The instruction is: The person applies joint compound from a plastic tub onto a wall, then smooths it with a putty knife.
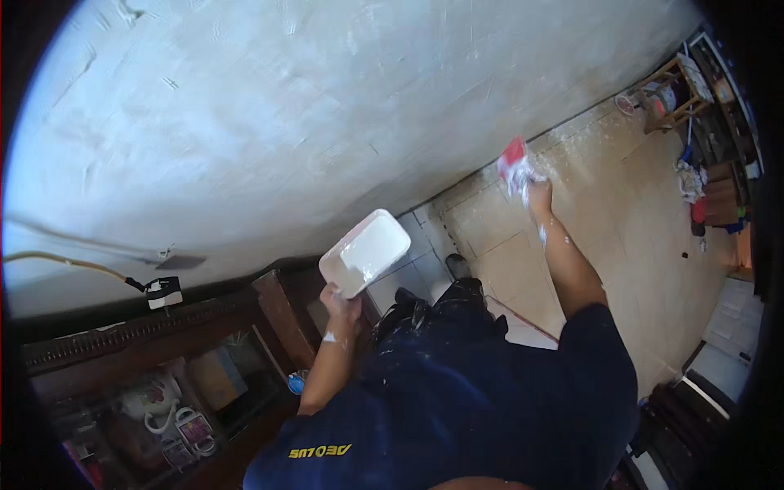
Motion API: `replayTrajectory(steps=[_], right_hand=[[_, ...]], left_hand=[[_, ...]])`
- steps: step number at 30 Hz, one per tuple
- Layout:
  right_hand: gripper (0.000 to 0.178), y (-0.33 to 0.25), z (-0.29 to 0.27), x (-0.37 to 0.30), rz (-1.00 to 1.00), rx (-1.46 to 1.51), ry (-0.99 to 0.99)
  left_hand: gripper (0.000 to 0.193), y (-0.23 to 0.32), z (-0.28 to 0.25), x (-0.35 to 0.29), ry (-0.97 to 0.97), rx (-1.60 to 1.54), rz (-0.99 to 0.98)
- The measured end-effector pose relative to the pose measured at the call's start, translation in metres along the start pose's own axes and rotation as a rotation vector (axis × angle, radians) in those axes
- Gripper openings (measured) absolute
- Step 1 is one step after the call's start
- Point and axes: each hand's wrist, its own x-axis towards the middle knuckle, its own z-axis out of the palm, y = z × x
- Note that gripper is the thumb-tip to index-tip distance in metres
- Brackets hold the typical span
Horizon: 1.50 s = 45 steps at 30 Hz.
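My left hand (341,306) grips a shallow white rectangular tray (337,263) by its near edge. The tray is tilted, and a white paste or paint lies inside it. Out to the right, my right hand (540,196) is closed around the end of a flat red tool (514,153), heavily smeared with white. Motion blurs the tool a little; its exact kind is hard to make out, though it resembles a spreader. White smears mark both forearms. Beyond the hands rises a wall (269,122) with a patchy white coating; the tool appears apart from it.
A dark wooden cabinet (290,318) with glass panes stands at left, with cups (194,429) behind the glass. Above it, a yellow cable (69,260) runs to a white socket box (163,292). White spatter dots the tiled floor (600,237). A wooden stool (674,118) stands far right.
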Motion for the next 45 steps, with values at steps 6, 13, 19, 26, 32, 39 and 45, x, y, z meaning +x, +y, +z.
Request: replayTrajectory(steps=[6,13,19,26,32,39,45], right_hand=[[0.030,0.042,0.067,0.148,0.032,0.154,0.325],[0.029,-0.014,0.105,0.101,-0.089,-0.132,0.338],[0.029,-0.043,0.139,-0.015,-0.071,-0.194,0.013],[0.022,-0.079,0.114,-0.101,-0.110,0.486,-0.293],[0.035,-0.135,0.025,-0.160,-0.927,-0.188,-0.530],[0.035,-0.101,-0.043,-0.155,-1.227,-0.358,-0.754],[0.016,-0.058,-0.044,-0.038,-0.078,0.427,-0.422]], left_hand=[[0.060,0.008,-0.005,-0.041,0.084,0.085,-0.037],[0.063,-0.003,0.004,-0.053,0.211,0.072,-0.072],[0.063,-0.012,0.008,-0.046,0.162,0.105,-0.037],[0.044,-0.023,0.020,-0.017,0.187,0.261,0.050],[0.053,-0.033,0.079,-0.002,0.064,0.156,-0.032],[0.058,-0.040,0.103,0.004,0.063,0.084,-0.012],[0.058,-0.041,0.088,-0.016,0.056,0.083,0.094]])
